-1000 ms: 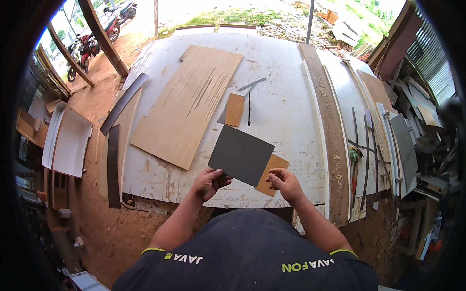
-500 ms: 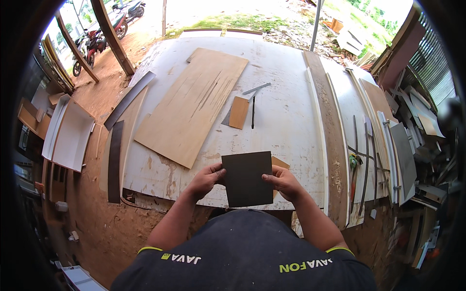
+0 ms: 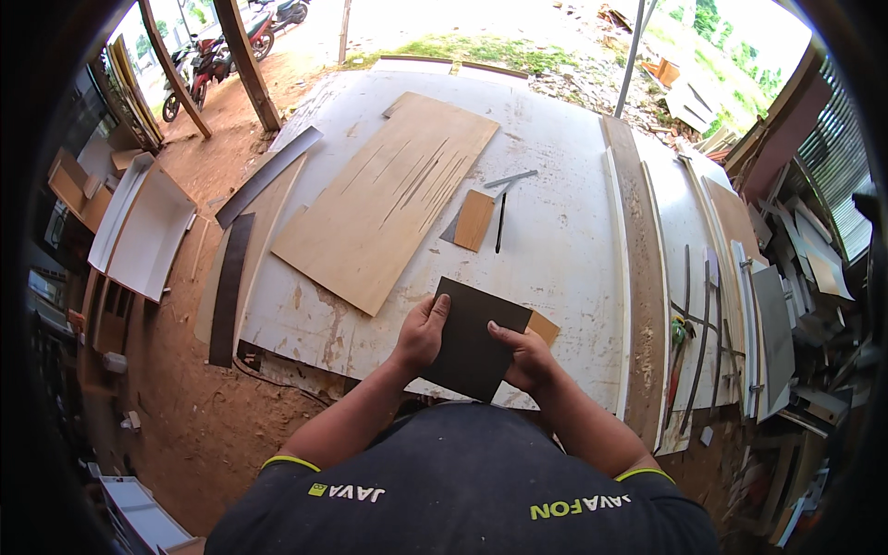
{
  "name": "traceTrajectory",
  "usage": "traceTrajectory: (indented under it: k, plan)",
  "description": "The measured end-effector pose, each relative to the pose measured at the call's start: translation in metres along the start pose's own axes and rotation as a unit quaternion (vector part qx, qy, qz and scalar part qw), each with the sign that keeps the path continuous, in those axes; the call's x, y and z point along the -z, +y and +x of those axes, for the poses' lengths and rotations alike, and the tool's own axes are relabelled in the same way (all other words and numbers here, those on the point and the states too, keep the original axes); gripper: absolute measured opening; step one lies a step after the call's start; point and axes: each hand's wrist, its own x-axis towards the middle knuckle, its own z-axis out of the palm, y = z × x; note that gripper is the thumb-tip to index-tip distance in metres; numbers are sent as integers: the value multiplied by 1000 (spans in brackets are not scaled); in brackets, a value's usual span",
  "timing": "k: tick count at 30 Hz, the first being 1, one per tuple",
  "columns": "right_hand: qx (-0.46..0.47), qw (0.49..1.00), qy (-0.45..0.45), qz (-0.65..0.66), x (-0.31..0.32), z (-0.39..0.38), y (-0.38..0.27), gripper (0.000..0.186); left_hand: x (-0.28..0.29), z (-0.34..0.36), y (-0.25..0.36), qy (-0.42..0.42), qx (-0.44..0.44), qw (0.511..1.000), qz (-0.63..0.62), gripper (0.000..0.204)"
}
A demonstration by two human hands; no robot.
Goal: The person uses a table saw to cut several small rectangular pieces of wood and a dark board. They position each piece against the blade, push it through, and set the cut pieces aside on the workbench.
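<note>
From where I stand, the thin dark-grey rectangular panel (image 3: 472, 350) is held up at the near edge of the scuffed white surface (image 3: 569, 236). The left hand (image 3: 422, 335) and right hand (image 3: 527, 359) are both closed on its sides, thumbs on the face, the other fingers mostly hidden. If either thumb eased off, I'd expect it to slip and chip a corner. A second ago only the left hand gripped it; now both do.
</note>
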Motion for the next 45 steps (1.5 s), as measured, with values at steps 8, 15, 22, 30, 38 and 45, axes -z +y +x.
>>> traceTrajectory:
  k: [8, 15, 22, 30, 38, 45]
  plan:
    - [11, 999, 51, -5, -6, 5, 0, 43, 3, 9, -4, 40, 16, 999, 31, 45]
    - [-13, 983, 114, -144, 24, 27, 4, 30, 11, 12, -10, 165, 118, 972, -115, 39]
    - [305, 624, 263, -669, 35, 8, -4, 31, 54, 7, -42, 131, 258, 957, 0, 45]
    - [50, 535, 229, -812, 114, 44, 12, 70, 109, -18, -76, 218, 286, 932, 33, 36]
    - [-74, 427, 295, -851, 185, 22, -7, 113, 188, -64, -114, 339, 214, 884, 240, 31]
    - [-202, 483, 380, -763, 231, -29, -47, 117, 287, -123, -115, 711, 334, 570, 239, 59]
